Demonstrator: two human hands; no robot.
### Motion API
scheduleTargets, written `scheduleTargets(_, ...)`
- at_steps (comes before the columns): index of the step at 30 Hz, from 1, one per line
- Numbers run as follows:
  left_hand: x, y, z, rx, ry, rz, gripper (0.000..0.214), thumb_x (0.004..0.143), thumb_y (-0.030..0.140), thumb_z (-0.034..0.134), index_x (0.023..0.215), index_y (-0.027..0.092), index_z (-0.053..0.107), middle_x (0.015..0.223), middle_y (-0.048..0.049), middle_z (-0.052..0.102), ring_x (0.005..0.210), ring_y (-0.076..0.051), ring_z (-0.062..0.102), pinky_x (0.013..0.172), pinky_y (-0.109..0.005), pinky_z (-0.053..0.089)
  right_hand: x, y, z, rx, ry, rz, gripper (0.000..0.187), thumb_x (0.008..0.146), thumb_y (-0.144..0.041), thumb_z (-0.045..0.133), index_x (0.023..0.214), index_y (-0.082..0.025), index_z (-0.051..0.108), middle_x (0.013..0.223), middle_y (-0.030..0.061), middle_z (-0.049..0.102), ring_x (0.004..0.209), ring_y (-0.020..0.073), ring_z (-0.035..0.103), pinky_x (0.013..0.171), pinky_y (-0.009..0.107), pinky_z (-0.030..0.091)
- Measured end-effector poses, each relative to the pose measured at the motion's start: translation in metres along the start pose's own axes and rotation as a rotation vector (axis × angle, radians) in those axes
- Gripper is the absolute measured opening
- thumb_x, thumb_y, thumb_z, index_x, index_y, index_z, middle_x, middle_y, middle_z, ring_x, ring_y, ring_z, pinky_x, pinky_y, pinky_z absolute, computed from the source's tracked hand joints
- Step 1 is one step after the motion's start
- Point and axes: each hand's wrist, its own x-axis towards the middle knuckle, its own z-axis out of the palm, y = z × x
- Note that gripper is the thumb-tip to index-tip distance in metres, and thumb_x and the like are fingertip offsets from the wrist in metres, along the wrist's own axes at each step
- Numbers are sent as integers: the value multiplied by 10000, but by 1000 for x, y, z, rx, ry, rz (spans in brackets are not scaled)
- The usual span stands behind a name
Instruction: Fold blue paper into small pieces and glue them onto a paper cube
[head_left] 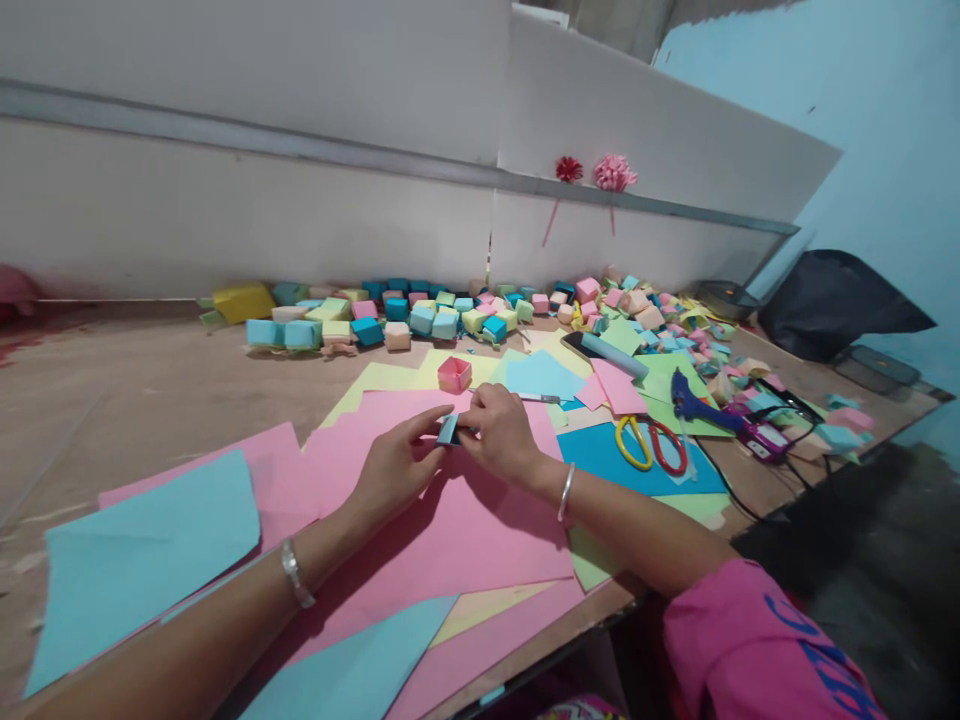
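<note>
Between both hands is a small folded piece of blue paper (448,430), partly covered by the fingers. My left hand (403,455) pinches its left side with thumb and fingers. My right hand (498,430) has its fingers curled round the right side of the same piece. Beneath the hands lies a large sheet of pink paper (450,540). Just beyond them stands a small open pink paper box (454,375). A cutter knife (544,398) lies to the right of the box, beyond my right hand.
Many small paper boxes (397,310) line the back. To the right are scissors (651,445), a blue glue gun (697,402) with cables, and a rolled blue paper (615,357). Blue sheets (157,550) lie at left. Two paper flowers (615,173) hang on the white board.
</note>
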Motion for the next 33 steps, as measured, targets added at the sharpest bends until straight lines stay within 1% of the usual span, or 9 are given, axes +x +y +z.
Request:
scheduleTargets(5, -2, 2, 0, 30, -13, 28, 543, 747, 330, 629, 1266, 175, 600, 1117, -105, 715, 910, -270, 707, 780, -370, 589, 1, 1, 0, 47, -35, 26, 189, 850, -218, 598, 729, -213, 743, 802, 43, 555, 767, 184, 452, 634, 324, 273)
scheduleTargets(11, -5, 4, 0, 75, -10, 28, 555, 764, 299, 588, 1306, 187, 554, 1066, -99, 723, 915, -260, 704, 778, -356, 583, -1, 1, 2, 55, 11, 3, 187, 855, -207, 598, 704, -205, 710, 812, 32, 586, 798, 176, 490, 677, 326, 300)
scheduleTargets(15, -6, 6, 1, 79, 9, 40, 551, 764, 286, 581, 1306, 199, 540, 1047, -87, 724, 894, -248, 704, 766, -342, 579, -3, -4, 1, -8, 46, -25, 168, 856, -189, 583, 714, -188, 673, 888, 58, 616, 881, 207, 505, 712, 339, 320)
scheduleTargets(18, -7, 9, 1, 90, 9, 60, 545, 757, 272, 576, 1294, 189, 549, 1024, -86, 730, 867, -244, 703, 773, -344, 567, -3, -8, 0, -40, 67, -17, 141, 878, -176, 540, 792, -169, 651, 987, 92, 633, 943, 231, 508, 750, 353, 341)
scheduleTargets(21, -6, 10, 1, 122, 3, 92, 542, 751, 256, 572, 1290, 199, 554, 998, -71, 738, 883, -242, 703, 810, -346, 550, -2, -8, -1, -49, 43, 7, 116, 885, -183, 521, 908, -147, 628, 970, 105, 634, 920, 241, 520, 761, 364, 357)
scheduleTargets(23, -6, 10, 1, 147, 5, 110, 552, 746, 245, 578, 1297, 212, 550, 1006, -64, 737, 901, -241, 702, 832, -350, 543, -2, -6, -2, -29, 23, 24, 173, 876, -181, 532, 1027, -142, 607, 997, 105, 633, 939, 251, 526, 768, 369, 367)
scheduleTargets(27, -6, 6, 2, 165, 1, 112, 629, 713, 241, 625, 1333, 229, 517, 1011, -60, 739, 924, -253, 698, 838, -364, 541, -2, -3, -6, 6, 15, 41, 447, 813, -126, 572, 1256, -157, 512, 1171, 120, 588, 1066, 275, 498, 814, 378, 394)
scheduleTargets(30, -6, 4, 4, 124, -8, 86, 654, 704, 243, 631, 1344, 226, 498, 994, -57, 740, 951, -253, 693, 865, -377, 535, -2, -3, -6, 7, 1, 53, 496, 787, -107, 559, 1275, -177, 503, 1198, 123, 567, 1070, 276, 487, 829, 382, 411)
scheduleTargets(33, -6, 1, 5, 42, 8, 56, 657, 704, 261, 636, 1342, 203, 490, 987, -66, 737, 965, -249, 689, 881, -375, 537, -2, -3, -2, 35, -10, 44, 484, 786, -129, 551, 1266, -176, 510, 1196, 123, 564, 1076, 276, 485, 848, 390, 422)
